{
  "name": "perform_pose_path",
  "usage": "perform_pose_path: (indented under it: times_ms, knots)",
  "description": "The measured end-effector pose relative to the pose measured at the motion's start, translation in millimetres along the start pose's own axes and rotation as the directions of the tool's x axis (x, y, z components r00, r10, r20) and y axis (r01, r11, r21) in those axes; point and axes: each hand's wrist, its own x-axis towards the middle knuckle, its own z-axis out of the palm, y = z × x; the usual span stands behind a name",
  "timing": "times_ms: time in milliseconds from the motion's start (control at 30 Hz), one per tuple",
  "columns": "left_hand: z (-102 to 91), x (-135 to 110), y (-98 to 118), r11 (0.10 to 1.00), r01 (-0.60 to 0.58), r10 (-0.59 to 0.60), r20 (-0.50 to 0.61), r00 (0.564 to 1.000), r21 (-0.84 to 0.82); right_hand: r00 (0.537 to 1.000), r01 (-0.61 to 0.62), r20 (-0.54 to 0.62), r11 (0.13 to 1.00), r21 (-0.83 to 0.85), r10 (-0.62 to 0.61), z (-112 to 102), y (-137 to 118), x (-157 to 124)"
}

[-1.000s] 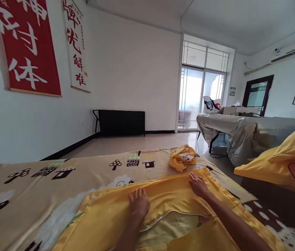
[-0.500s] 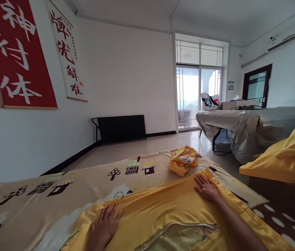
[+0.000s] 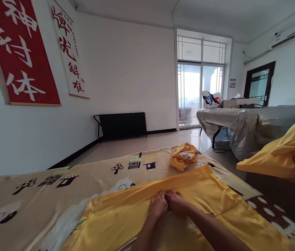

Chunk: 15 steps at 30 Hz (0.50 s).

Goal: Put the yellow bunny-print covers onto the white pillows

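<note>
A yellow pillowcase (image 3: 116, 212) lies spread over the patterned blanket (image 3: 90, 181) in front of me. My left hand (image 3: 159, 203) and my right hand (image 3: 175, 200) are side by side on its middle, nearly touching. The fingers of both are bent together against the yellow cloth and seem to pinch it; the fingertips are partly hidden. A light-edged opening shows at the bottom, mostly behind my forearms. Beyond the pillowcase sits a crumpled yellow cloth (image 3: 182, 158) with a white animal face.
On the right stands a yellow pillow (image 3: 280, 157) with an orange print. Behind it, a plastic-covered table (image 3: 218, 116) carries boxes. A black folded panel (image 3: 122, 124) leans against the far wall, left of the glass doors (image 3: 189, 94).
My hands have come from opposite sides of the pillowcase to its middle, their spread fingers now drawn together. The opening is more covered, and the view has shifted slightly.
</note>
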Motion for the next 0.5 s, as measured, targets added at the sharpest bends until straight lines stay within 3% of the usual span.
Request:
perform_pose_path:
  times_ms: [100, 233, 367, 500]
  knots:
    - [12.9, -9, -1, 1.000, 0.005, -0.006, -0.017, 1.000, -0.030, 1.000, -0.006, 0.007, 1.000, 0.024, 0.006, 9, -5, -8]
    - [9.4, -19, -50, 0.992, 0.112, -0.110, 0.050, 0.993, -0.050, 0.975, -0.218, 0.040, 0.976, -0.002, 0.218, -9, 42, -29]
    - [-1.5, -34, -100, 0.976, 0.214, -0.212, 0.067, 0.975, -0.031, 0.938, -0.346, 0.016, 0.937, -0.045, 0.347, -31, 86, -58]
    - [-18.9, -55, -114, 0.974, 0.227, -0.227, -0.004, 0.974, -0.028, 0.924, -0.381, -0.071, 0.922, -0.070, 0.376, -46, 82, -78]
